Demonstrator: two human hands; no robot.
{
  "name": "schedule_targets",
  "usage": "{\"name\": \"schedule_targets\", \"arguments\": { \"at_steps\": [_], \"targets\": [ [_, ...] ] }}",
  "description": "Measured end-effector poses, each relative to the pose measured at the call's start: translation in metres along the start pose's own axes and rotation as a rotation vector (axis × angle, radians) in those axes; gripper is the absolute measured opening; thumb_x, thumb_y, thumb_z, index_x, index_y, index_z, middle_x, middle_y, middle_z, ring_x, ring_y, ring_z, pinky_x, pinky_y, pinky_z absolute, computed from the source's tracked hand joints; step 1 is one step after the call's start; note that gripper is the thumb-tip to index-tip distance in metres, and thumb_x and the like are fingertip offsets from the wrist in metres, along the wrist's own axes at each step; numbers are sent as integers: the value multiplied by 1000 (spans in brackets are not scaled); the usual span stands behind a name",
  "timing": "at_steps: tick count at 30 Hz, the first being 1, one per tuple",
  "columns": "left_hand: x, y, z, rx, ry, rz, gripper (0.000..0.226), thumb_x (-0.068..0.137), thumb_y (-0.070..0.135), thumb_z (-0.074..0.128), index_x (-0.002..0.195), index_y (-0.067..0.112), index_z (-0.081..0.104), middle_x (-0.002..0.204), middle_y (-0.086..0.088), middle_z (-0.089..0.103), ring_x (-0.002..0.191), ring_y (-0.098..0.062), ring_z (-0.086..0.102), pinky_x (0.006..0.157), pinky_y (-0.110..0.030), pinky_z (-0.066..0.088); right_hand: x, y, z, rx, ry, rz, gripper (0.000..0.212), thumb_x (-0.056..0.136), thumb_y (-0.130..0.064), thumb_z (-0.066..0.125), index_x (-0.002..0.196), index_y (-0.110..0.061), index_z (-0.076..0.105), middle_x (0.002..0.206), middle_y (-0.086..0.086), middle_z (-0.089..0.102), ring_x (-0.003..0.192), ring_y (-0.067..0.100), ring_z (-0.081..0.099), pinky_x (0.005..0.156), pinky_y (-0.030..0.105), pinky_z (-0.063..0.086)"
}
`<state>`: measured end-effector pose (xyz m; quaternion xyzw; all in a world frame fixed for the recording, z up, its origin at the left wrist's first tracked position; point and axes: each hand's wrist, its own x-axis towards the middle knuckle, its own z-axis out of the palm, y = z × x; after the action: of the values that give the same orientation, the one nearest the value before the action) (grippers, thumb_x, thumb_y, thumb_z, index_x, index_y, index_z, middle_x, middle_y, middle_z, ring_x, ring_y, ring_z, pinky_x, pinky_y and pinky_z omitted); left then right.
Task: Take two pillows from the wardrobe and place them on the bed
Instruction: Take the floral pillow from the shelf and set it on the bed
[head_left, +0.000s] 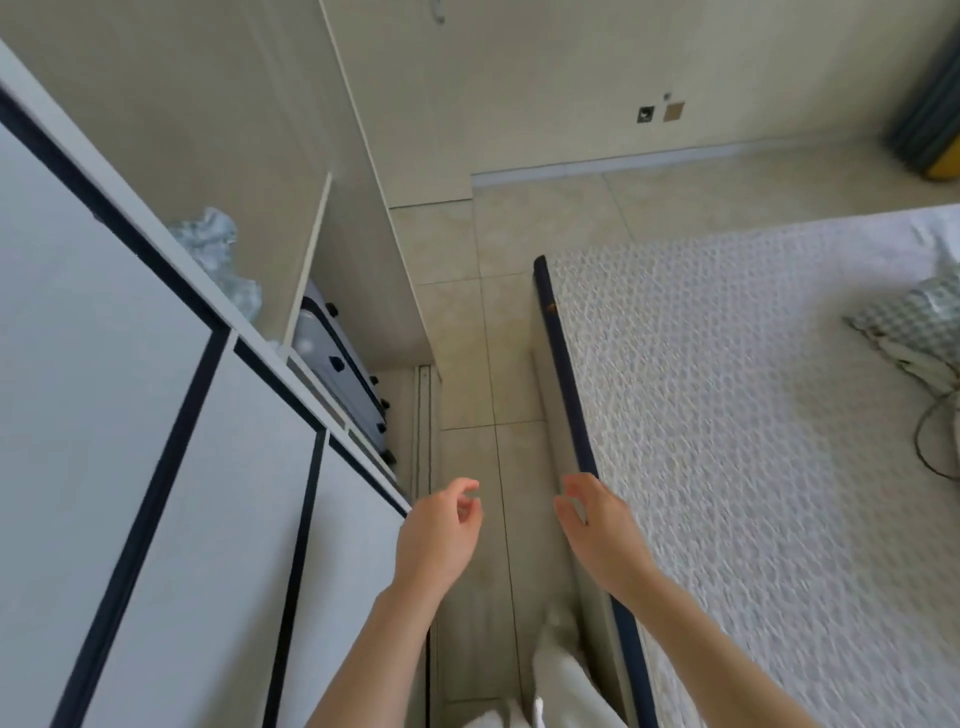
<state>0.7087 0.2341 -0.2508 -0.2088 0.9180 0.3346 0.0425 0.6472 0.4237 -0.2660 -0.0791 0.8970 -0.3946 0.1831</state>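
The wardrobe (130, 415) runs along the left, its white sliding doors framed in dark strips; the far section stands open. On an open shelf lies a pale patterned bundle (218, 254), possibly a pillow. The bed (753, 415) with a white textured mattress fills the right side. A green checked pillow (919, 317) lies at its right edge. My left hand (441, 530) and my right hand (597, 525) hover over the floor aisle between wardrobe and bed, fingers loosely curled and holding nothing.
A grey suitcase (337, 384) stands in the open lower wardrobe compartment. A tiled aisle (467, 338) runs between wardrobe and bed. A dark cable (930, 441) lies on the mattress at the right. A rolled striped item (930, 104) leans in the far right corner.
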Motion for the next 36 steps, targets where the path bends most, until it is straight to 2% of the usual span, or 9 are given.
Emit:
{"name": "schedule_targets", "arguments": {
  "at_steps": [3,7,11,14,16,26,30,33,36],
  "targets": [
    [28,5,-16,-79,85,-32,28,99,34,52,123,25,64,95,15,66,82,5,59,68,-12,48,52,-18,-6,-17,-49,-88,36,97,-31,47,132,-20,48,120,-9,52,103,7,52,75,14,37],
    [69,23,-42,-147,224,-87,27,99,31,53,122,22,65,94,10,69,84,1,63,74,-21,54,120,-55,-22,-39,-113,-211,36,96,-31,49,131,-20,48,122,-8,53,88,-1,50,66,8,36],
    [108,44,-64,-174,397,-142,27,99,26,54,123,19,65,94,5,69,80,-5,63,71,-15,50,177,-98,-38,-52,-160,-371,36,96,-31,50,131,-23,49,125,-8,55,98,0,49,72,8,36],
    [132,54,-76,-189,507,-179,29,98,24,55,124,18,65,105,5,67,91,-17,64,83,-29,54,216,-128,-44,-89,-217,-475,36,96,-29,50,131,-23,48,125,-7,56,98,2,50,73,9,36],
    [144,56,-82,-189,562,-209,28,98,21,56,124,18,64,107,6,66,91,-19,64,82,-27,52,236,-146,-43,-109,-268,-530,36,96,-29,50,131,-22,48,125,-4,56,103,7,53,79,15,38],
    [214,21,-140,-169,679,-386,31,94,11,60,124,12,65,116,-3,65,106,-22,59,90,-30,48,328,-230,3,-190,-436,-732,38,96,-22,50,133,-11,50,128,6,57,113,18,56,89,18,40],
    [241,-4,-164,-158,773,-438,33,90,6,63,123,10,64,122,-5,62,124,-24,50,101,-30,40,358,-278,40,-222,-522,-803,40,97,-23,50,135,-12,48,130,7,56,116,20,54,95,24,41],
    [261,-21,-183,-35,866,-500,45,88,3,64,132,6,56,148,-13,46,142,-32,33,116,-47,30,379,-323,70,-284,-597,-897,41,97,-22,50,136,-12,46,134,7,53,118,22,53,97,25,40],
    [273,-34,-200,90,936,-632,56,86,4,65,139,4,48,156,-17,34,148,-35,19,120,-56,15,396,-368,96,-350,-660,-1021,42,97,-22,50,138,-12,45,135,9,51,115,26,54,98,35,44]
  ]
}}
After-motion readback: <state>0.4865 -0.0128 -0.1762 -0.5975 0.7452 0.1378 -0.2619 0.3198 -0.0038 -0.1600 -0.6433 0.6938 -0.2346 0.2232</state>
